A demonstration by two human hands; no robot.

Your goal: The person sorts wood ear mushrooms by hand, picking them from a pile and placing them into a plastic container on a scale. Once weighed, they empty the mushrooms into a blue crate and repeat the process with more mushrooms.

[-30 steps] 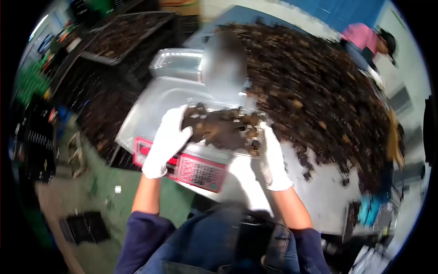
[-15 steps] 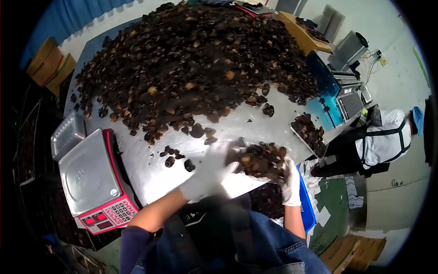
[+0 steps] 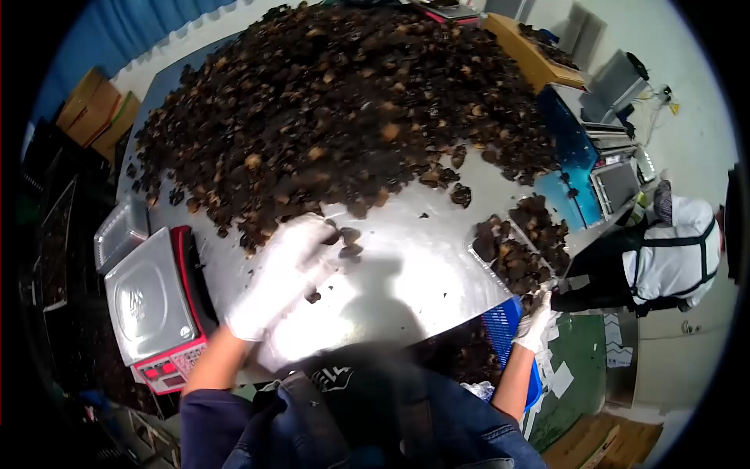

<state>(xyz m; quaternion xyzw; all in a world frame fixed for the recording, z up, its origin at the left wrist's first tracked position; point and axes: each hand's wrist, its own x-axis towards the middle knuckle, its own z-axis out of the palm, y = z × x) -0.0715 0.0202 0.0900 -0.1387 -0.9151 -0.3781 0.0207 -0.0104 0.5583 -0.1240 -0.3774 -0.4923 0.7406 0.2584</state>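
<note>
A large heap of dark brown, wrinkled pieces like dried mushrooms [image 3: 344, 102] covers the far part of the metal table [image 3: 391, 281]. My left hand [image 3: 285, 266], in a white glove, is low over the tabletop at the heap's near edge. Its fingers are blurred, with a few loose pieces [image 3: 351, 243] right at the fingertips. My right hand [image 3: 533, 327], also gloved, grips the near corner of a clear plastic tray [image 3: 488, 270] filled with the same pieces. That tray lies at the table's right edge, against a second filled tray [image 3: 541, 223].
To the left stand a red scale [image 3: 152, 301] and a clear lidded container [image 3: 123, 233]. A blue basket [image 3: 504, 316] is below the table edge by my right arm. On the right a person [image 3: 672, 250] in white bends beside the table, near a blue tray [image 3: 566, 195].
The filled tray has moved right with my right hand, up to the other tray. My left hand has left it and swung left to the loose pieces near the heap.
</note>
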